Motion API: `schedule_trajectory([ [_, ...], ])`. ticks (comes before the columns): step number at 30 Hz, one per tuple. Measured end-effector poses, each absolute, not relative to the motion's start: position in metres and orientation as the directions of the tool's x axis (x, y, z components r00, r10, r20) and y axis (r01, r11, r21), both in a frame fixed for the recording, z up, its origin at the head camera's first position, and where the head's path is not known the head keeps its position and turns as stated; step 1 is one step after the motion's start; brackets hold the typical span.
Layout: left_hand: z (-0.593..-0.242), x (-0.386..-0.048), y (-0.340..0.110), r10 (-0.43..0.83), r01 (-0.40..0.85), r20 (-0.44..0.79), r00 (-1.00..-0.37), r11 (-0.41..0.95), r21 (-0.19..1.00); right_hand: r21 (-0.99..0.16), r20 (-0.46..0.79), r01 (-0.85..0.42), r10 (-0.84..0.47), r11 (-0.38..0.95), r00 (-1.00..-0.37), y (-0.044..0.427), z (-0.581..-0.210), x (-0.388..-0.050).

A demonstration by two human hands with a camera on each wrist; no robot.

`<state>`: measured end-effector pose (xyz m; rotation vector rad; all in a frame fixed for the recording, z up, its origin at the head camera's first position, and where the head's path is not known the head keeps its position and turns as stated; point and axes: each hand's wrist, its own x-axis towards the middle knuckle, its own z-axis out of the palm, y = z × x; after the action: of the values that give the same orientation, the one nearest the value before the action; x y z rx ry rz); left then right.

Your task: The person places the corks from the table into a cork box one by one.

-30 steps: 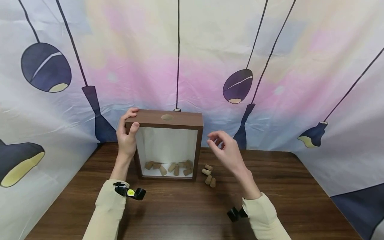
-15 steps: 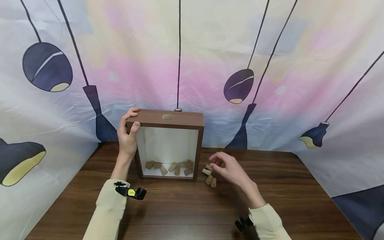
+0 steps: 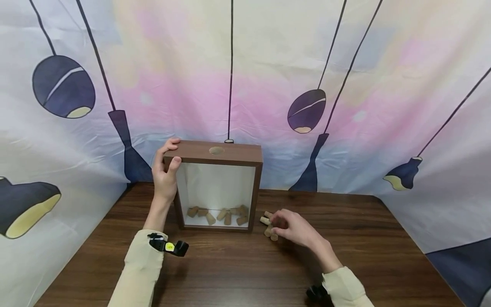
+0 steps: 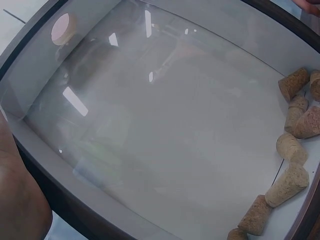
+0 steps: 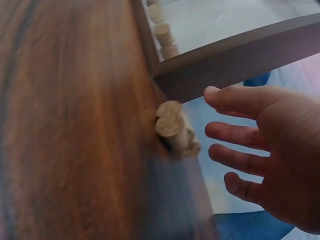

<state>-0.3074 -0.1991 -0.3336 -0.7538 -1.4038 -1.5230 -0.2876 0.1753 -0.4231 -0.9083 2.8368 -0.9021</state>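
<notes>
A brown wooden box frame (image 3: 220, 154) with a clear front and a round hole in its top stands upright on the table. Several corks (image 3: 210, 218) lie inside along its bottom, also seen at the right of the left wrist view. My left hand (image 3: 164, 183) grips the box's upper left corner, thumb in front and fingers over the top. Beside the box's right side a few loose corks (image 3: 264, 220) lie on the table. Over them is my right hand (image 3: 297, 229); in the right wrist view its fingers are spread and hold nothing, close to the corks (image 5: 170, 125).
The dark wooden table (image 3: 230, 273) extends in front of the box and to both sides. Behind it hangs a patterned cloth (image 3: 264, 85) with printed lamps, close to the box's back. Each wrist carries a small black camera.
My right hand has come down from beside the box's upper right to the loose corks, then a little nearer the front ones. The left hand keeps its grip on the box.
</notes>
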Motion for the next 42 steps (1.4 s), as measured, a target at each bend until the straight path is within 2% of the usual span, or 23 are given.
schedule_trajectory([
  [8, -0.333, -0.305, -0.198, -0.210, 0.895, 0.884, -0.417, 0.075, 0.440, -0.436, 0.091, -0.545, -0.568, 0.716, -0.818, 0.178, -0.438, -0.287],
  [21, -0.332, -0.304, -0.198, -0.214, 0.891, 0.880, -0.424, 0.077, 0.447, -0.482, 0.111, -0.508, -0.526, 0.714, -0.844, 0.180, -0.431, -0.286],
  [34, -0.348, -0.324, -0.209, -0.219, 0.898, 0.887, -0.406, 0.083, 0.431, -0.422, 0.294, -0.613, -0.538, 0.668, -0.790, 0.175, -0.381, -0.280],
  [42, -0.349, -0.329, -0.209, -0.214, 0.907, 0.894, -0.393, 0.072, 0.415, -0.371, 0.476, -0.734, -0.562, 0.570, -0.677, 0.170, -0.340, -0.276],
])
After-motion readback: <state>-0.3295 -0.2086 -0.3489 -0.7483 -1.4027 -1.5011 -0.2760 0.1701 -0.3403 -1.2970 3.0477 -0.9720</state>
